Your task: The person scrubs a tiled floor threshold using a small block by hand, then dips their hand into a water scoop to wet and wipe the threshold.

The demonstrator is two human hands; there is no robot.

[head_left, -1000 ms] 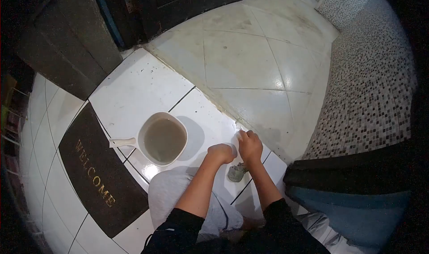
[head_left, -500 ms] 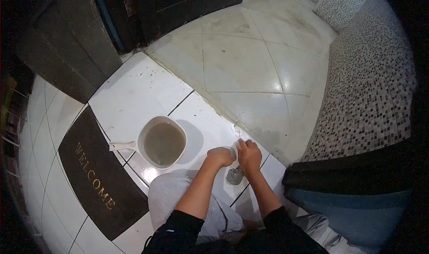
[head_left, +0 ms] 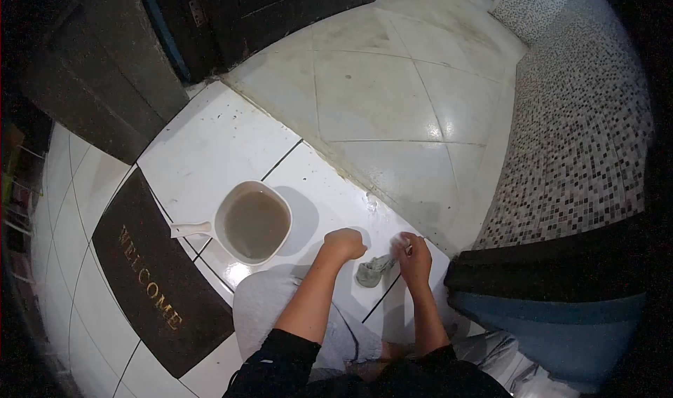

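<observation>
My left hand (head_left: 345, 244) is closed in a fist just above the white floor tiles; whatever its fingers hold, if anything, is hidden. To its right, my right hand (head_left: 415, 261) is raised a little, with the fingertips blurred by motion. A crumpled grey-green cloth (head_left: 369, 273) lies on the tile below and between the hands. Its upper end reaches toward the right hand's fingers, but I cannot tell whether they touch it. Left of my left hand stands a white dipper (head_left: 219, 223) with a handle, filled with murky grey-brown water (head_left: 256, 224).
A dark doormat (head_left: 158, 279) lettered WELCOME lies at the left. A raised tile edge (head_left: 329, 161) runs diagonally past the hands toward a beige tiled floor (head_left: 378, 104). Dark doors (head_left: 287, 9) stand at the back, and a mosaic wall (head_left: 582, 139) rises on the right.
My right hand has moved right and slightly toward me, away from the left hand. The cloth's upper end now shows stretched toward it. My left hand stays almost in place.
</observation>
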